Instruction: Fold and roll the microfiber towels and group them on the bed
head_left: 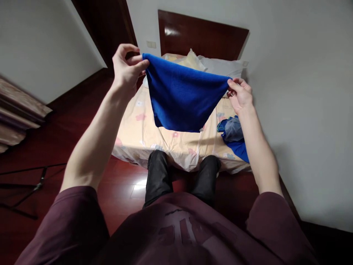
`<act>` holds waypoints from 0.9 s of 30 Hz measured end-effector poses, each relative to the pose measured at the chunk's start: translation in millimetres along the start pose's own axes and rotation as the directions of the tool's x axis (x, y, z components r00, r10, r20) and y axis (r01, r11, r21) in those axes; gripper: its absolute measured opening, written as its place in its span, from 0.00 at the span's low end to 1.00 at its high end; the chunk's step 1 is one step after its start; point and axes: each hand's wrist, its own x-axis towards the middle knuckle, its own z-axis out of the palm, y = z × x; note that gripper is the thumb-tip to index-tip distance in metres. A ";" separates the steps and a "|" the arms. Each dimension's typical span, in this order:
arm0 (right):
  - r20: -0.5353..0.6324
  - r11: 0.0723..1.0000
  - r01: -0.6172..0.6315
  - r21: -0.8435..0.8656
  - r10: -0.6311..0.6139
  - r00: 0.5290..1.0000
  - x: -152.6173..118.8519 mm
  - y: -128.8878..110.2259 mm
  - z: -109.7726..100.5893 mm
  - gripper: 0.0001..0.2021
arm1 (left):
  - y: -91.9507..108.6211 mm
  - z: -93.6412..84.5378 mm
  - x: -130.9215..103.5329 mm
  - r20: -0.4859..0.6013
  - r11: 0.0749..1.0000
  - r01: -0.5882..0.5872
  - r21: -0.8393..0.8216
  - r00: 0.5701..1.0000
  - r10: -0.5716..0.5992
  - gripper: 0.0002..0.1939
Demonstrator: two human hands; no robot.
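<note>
A blue cloth (184, 95) hangs in the air above the bed, stretched between my two hands. My left hand (128, 68) pinches its upper left corner between thumb and fingers. At the upper right corner, my right hand (240, 92) grips the cloth with thumb and fingers. The top edge sags a little and slopes down toward the right. A small pale tag (201, 129) shows at the lower edge. Below lies the bed (132, 140) with its patterned sheet.
Crumpled blue and grey fabric (234, 130) lies on the bed's right side, partly behind my right forearm. Pillows (220, 67) rest by the dark headboard (201, 35). A black metal stand (38, 186) is on the floor at left, near a curtain (16, 114).
</note>
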 end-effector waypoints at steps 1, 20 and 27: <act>0.003 1.000 -0.007 -0.003 0.007 1.000 0.9 1.3 -1.8 0.19 | 2.5 -0.6 -1.1 0.018 1.000 -0.010 0.010 1.000 0.010 0.25; -0.012 0.949 -0.315 0.025 0.315 0.949 -90.2 -15.4 -22.2 0.19 | -6.6 -19.2 -60.8 0.115 0.982 0.167 0.087 0.978 -0.176 0.20; -0.046 0.857 -0.512 0.061 0.515 0.856 -89.1 13.0 -9.5 0.21 | -50.0 -17.9 -67.1 0.150 0.944 0.331 0.007 0.933 -0.328 0.22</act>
